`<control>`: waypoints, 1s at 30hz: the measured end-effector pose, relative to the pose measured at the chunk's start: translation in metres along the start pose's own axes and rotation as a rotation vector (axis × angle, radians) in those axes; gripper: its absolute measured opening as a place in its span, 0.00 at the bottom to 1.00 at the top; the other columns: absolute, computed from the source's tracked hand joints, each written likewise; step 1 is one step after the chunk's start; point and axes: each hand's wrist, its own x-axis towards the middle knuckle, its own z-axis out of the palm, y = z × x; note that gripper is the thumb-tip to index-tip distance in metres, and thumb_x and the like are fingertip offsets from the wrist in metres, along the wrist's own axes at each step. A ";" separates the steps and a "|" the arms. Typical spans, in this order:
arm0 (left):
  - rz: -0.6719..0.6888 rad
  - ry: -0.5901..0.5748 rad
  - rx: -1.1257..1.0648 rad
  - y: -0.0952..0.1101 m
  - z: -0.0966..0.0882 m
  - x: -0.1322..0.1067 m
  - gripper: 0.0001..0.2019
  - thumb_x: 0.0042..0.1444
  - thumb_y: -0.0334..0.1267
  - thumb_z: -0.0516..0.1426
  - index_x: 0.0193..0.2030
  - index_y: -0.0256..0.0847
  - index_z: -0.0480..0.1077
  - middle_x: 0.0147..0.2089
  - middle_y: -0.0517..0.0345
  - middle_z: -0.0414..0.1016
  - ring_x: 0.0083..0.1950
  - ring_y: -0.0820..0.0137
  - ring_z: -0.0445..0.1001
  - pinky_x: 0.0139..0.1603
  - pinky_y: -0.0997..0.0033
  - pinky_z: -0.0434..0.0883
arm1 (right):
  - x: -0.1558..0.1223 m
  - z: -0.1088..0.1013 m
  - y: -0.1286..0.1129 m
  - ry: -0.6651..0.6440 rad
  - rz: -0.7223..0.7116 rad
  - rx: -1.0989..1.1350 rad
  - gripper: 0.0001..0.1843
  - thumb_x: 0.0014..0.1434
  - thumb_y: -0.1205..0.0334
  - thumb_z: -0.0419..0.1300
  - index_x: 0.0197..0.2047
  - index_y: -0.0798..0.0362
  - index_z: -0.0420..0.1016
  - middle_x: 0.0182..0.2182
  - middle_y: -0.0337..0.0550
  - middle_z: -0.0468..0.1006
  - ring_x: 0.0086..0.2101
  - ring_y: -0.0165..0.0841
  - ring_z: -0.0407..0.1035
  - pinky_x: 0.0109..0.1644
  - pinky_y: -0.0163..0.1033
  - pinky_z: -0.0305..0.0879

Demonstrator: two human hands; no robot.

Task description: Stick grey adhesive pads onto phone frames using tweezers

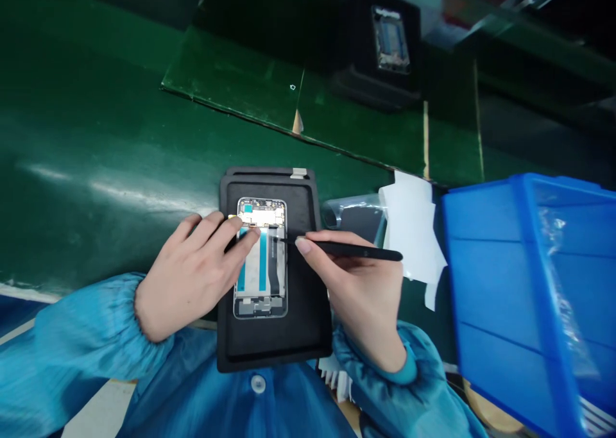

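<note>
One opened phone [254, 268] lies in a black tray [310, 326] at the near middle of my view, its long sides running from near to far. I can make out a circuit board [262, 218] at its far end, blue strips [262, 265] along its length and a dark ribbon cable [273, 268] down its right side.

On my right, the right hand [366, 290] has its grip pinching a black pen-like tool [359, 250] between thumb and fingers. The tip points left, over the phone's right side; I cannot tell whether it touches. From the left, the left hand [192, 277] reaches palm down, its grip loosely spread, fingertips resting on the phone just below the board.

Just right of the tray, I see clear film [356, 202] and white sheets [414, 226] on the green table [120, 143]. Farther right stands a blue bin [491, 271]. At the far right, I have a second phone [391, 39] on a black block [356, 47], well apart from the tray.
</note>
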 end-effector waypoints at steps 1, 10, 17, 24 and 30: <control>0.003 -0.006 -0.016 -0.001 -0.001 -0.001 0.22 0.65 0.36 0.53 0.65 0.40 0.68 0.56 0.44 0.72 0.56 0.49 0.69 0.50 0.49 0.72 | -0.002 -0.004 0.003 0.006 0.003 -0.002 0.07 0.50 0.60 0.74 0.33 0.49 0.84 0.31 0.41 0.85 0.30 0.36 0.80 0.34 0.39 0.80; -0.223 0.170 -0.193 0.008 0.007 -0.019 0.19 0.62 0.37 0.57 0.60 0.37 0.68 0.59 0.39 0.67 0.58 0.53 0.71 0.53 0.54 0.73 | -0.023 -0.044 0.041 0.073 0.036 0.059 0.10 0.48 0.60 0.75 0.35 0.48 0.84 0.33 0.42 0.85 0.31 0.36 0.78 0.31 0.39 0.75; -0.711 -0.111 -0.400 0.021 0.010 -0.003 0.21 0.63 0.40 0.51 0.61 0.36 0.62 0.26 0.63 0.73 0.25 0.64 0.74 0.27 0.68 0.64 | -0.031 -0.071 0.066 0.124 0.079 0.152 0.12 0.48 0.60 0.75 0.37 0.50 0.84 0.31 0.43 0.84 0.30 0.37 0.77 0.31 0.42 0.75; -0.740 -0.103 -0.328 -0.001 -0.015 -0.010 0.20 0.65 0.43 0.49 0.60 0.39 0.65 0.34 0.59 0.81 0.36 0.61 0.80 0.35 0.69 0.70 | -0.027 -0.090 0.072 0.164 0.051 0.242 0.11 0.47 0.59 0.76 0.35 0.49 0.84 0.31 0.42 0.84 0.32 0.38 0.78 0.35 0.43 0.75; -0.933 -0.129 -0.012 -0.115 -0.051 -0.055 0.18 0.65 0.50 0.48 0.53 0.44 0.69 0.32 0.65 0.73 0.34 0.71 0.70 0.38 0.73 0.65 | -0.011 -0.115 0.077 0.161 0.005 0.275 0.09 0.48 0.59 0.75 0.34 0.48 0.84 0.33 0.41 0.84 0.34 0.37 0.78 0.38 0.42 0.76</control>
